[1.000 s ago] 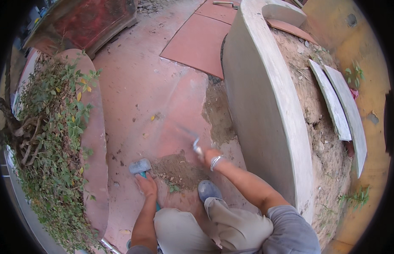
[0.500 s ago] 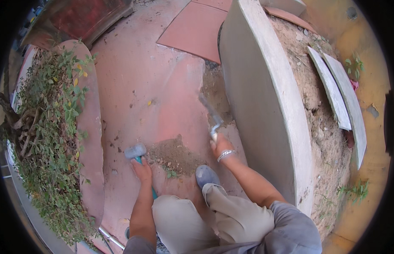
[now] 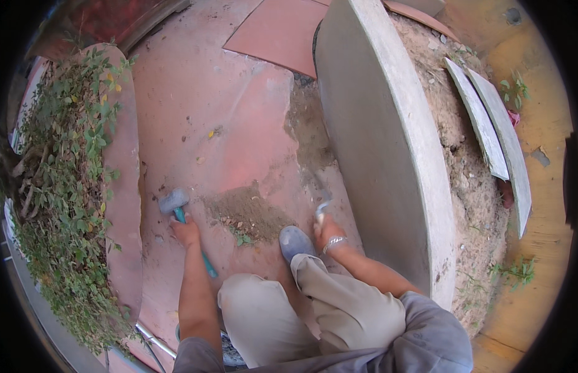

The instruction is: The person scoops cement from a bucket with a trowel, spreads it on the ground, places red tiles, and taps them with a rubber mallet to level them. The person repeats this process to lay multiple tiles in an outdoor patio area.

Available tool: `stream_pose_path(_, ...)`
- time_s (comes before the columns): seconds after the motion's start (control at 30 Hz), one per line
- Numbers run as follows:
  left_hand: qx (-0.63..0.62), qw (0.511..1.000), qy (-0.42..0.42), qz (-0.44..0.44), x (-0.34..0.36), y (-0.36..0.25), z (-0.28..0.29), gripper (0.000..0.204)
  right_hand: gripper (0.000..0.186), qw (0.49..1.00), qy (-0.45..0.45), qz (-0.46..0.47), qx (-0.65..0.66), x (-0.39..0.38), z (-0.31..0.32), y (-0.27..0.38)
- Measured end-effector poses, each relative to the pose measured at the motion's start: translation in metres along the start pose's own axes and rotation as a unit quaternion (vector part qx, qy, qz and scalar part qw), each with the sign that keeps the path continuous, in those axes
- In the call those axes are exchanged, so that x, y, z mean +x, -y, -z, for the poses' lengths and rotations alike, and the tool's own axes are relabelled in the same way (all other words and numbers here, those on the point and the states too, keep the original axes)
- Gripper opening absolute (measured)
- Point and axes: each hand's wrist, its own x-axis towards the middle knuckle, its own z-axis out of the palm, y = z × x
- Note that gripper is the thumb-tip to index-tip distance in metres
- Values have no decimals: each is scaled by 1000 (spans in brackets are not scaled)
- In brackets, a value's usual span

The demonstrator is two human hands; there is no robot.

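My left hand is closed round the teal handle of a rubber mallet with a grey head, just above the red floor. In my right hand is a trowel, gripped by its pale handle; its bent metal neck shows, while the blade is smeared by motion. The trowel is over the floor beside the concrete wall, at the near end of a dug strip of bare soil. Between my hands lies a low heap of loose dirt with small stones and a green sprig.
A curved concrete wall rises close on my right, with soil and two leaning slabs behind it. At left stands a planter full of leafy shrubs. Red floor tiles lie ahead. My shoe is beside the dirt heap.
My right hand has drawn the trowel nearer to me, away from the dug strip. My left hand has shifted left with the mallet. The view has moved slightly.
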Motion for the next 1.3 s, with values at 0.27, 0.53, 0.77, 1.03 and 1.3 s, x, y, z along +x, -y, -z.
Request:
stream_pose_path(0.27,13,996,26,-86,-33,-29,19,79,46,992,114,39,-38,-20,-10,-19)
stream_pose_path(0.53,-55,951,208,-222,-84,-90,55,61,47,997,26,-69,7,1,-29,-29)
stream_pose_path(0.77,-57,867,340,-359,-120,-161,94,56,45,993,-31,-103,47,-4,-16,-35)
stream_pose_path(1.03,113,694,423,-572,-143,-165,184,54,41,991,-103,-70,46,-39,33,-38)
stream_pose_path(1.3,247,666,503,-492,-171,-71,295,49,41,978,-193,-62,38,-9,14,-25)
